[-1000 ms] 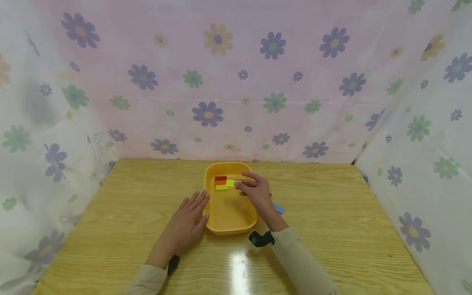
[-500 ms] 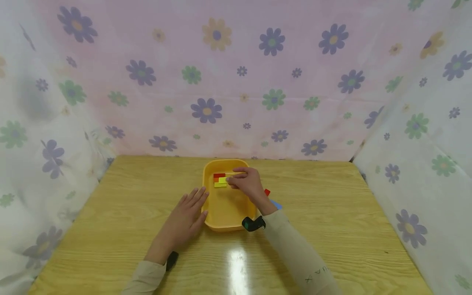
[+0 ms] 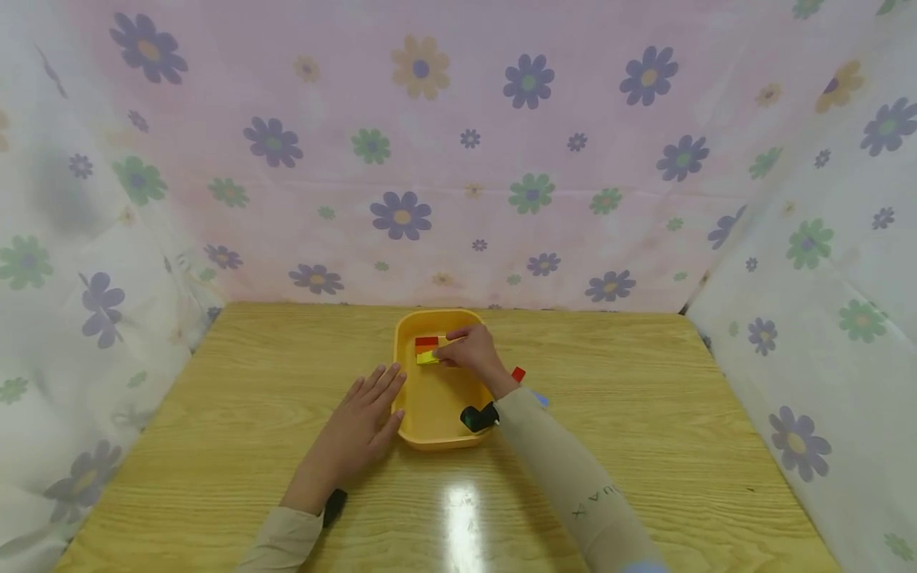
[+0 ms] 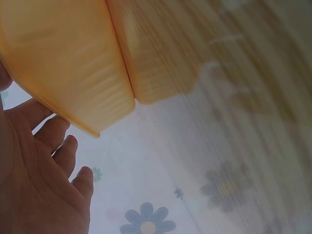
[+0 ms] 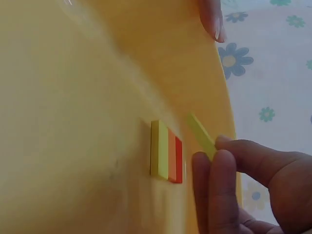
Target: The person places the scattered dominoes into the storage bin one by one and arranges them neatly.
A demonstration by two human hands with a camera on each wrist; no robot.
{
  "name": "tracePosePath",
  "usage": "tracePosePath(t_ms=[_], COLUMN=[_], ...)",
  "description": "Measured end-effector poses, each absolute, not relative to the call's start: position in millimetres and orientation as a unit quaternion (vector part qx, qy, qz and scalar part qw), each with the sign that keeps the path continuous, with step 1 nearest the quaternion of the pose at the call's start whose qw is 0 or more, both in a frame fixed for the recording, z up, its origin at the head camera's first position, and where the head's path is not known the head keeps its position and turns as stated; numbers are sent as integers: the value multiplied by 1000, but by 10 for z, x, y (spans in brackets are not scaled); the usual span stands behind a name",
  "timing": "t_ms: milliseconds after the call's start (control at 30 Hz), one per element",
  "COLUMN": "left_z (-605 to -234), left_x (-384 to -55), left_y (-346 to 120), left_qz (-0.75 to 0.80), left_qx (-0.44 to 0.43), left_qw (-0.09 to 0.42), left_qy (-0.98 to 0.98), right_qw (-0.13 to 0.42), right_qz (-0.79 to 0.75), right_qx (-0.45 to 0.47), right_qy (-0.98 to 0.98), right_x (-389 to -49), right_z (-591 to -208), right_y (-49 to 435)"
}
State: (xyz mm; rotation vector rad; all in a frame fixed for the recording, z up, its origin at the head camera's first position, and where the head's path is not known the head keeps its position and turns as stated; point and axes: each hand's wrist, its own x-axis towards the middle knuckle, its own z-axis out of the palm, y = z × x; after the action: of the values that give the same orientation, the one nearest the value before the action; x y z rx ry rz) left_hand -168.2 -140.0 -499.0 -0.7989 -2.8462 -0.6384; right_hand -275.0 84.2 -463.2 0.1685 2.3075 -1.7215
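Flowered cloth hangs behind and at both sides of a wood-grained table. On the table stands a yellow tray, a shallow container with a raised rim. The left hand lies with extended fingers against the tray's left side, grasping nothing; uneven pressure here could slide the tray and disturb its contents. The right hand reaches over the tray and pinches a yellow bar between thumb and fingers. A dark wrist camera sits low over the tray's near right part; a dip of the wrist could knock it against the rim.

Contents of the tray: three blocks lie side by side toward the far left corner, red block farthest from the person, orange block between, yellow block nearest. Outside the tray, to its right, a blue piece and a red piece lie on the table, the blue one partly hidden by the sleeve.

The pinched bar is tilted and lies within the tray's walls, near the three blocks; whether it touches them cannot be told. A loose pinch could drop it askew across them, and a low sideways approach could push them apart
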Motion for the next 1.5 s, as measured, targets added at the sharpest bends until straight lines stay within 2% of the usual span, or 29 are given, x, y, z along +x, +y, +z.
tracePosePath(t_ms=[167, 367, 700, 1133, 1500], left_z=[-5001, -5006, -5008, -5022, -5023], left_x=[-1689, -1691, -1678, -1678, -1670], left_y=[-1404, -1402, -1398, -1388, -1390], left_qz=[-206, -205, -206, -213, -213], left_qx=[-268, -266, -260, -259, -263], left_qw=[70, 60, 53, 65, 72], left_qy=[-938, -940, -942, -940, -938], right_qw=[122, 130, 111, 125, 115], right_qz=[-521, -458, -444, -430, -420], right_qx=[53, 61, 48, 63, 31], right_qy=[843, 877, 888, 892, 900], right_x=[-2799, -2804, -2791, -2810, -2882], right_z=[-4748, -4835, -4873, -4838, -4969], right_y=[778, 765, 744, 705, 703])
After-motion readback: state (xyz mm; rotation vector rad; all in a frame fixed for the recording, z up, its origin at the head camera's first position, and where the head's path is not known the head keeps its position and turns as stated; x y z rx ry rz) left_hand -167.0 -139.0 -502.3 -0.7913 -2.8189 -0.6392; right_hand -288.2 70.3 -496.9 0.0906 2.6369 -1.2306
